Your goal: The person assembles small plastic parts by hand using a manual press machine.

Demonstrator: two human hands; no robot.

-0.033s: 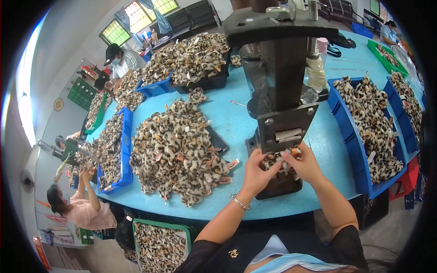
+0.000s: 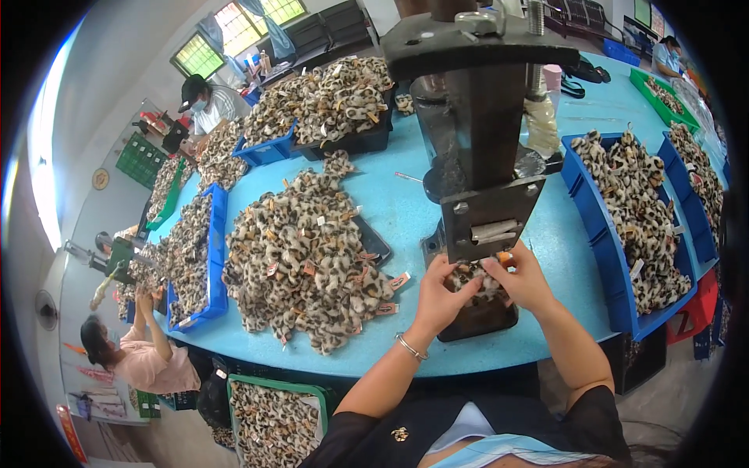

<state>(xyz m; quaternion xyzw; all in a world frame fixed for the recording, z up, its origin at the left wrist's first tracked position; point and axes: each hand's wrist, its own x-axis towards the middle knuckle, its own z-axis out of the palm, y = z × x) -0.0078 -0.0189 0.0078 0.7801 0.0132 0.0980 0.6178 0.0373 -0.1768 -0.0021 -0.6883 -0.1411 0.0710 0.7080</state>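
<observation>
Both my hands are closed on one small spotted plush piece (image 2: 488,290), just under the head of a black metal press (image 2: 495,214). My left hand (image 2: 446,292) grips it from the left, thumb against the fur. From the other side my right hand (image 2: 524,282) pinches it, with a bit of orange showing near the fingers. The press plate hides some of my fingertips and part of the plush. Beneath my hands lies the dark press base (image 2: 480,321). To the left is a large heap of similar spotted plush pieces (image 2: 300,265), some with paper tags.
A blue bin (image 2: 597,234) of plush pieces stands right, another blue bin (image 2: 218,257) left. A black tray (image 2: 347,148) heaped with more sits behind. A green-rimmed crate (image 2: 328,396) is below the table edge. Co-workers are at left, far left and far right.
</observation>
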